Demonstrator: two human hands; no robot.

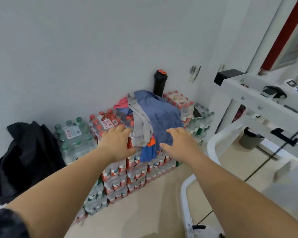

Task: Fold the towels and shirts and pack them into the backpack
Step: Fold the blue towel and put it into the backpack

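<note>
A loose pile of clothing lies on top of stacked shrink-wrapped packs of red-capped water bottles (136,170) against the pale wall. A crumpled blue cloth (160,117) is on top, and a grey cloth (140,129) hangs at its 9 o'clock. A pink cloth (121,103) shows behind, at 10 o'clock, and an orange-and-blue piece (150,143) sticks out below.

The left hand (115,143) is stretched out with its fingers apart, over the pack just beside the grey cloth and holding nothing. The right hand (177,143) is also spread and unclenched. Its fingertips are at the blue cloth's lower edge, but whether they touch it cannot be told.

The packs carry red-and-white labels with writing too blurred to read. The green-capped bottle packs (72,134) at 9 o'clock have a white label with a square code. A black cylindrical bottle with a red cap (159,83) stands at the pile's 12 o'clock. A black fabric heap (24,160) slumps at far 9 o'clock.
</note>
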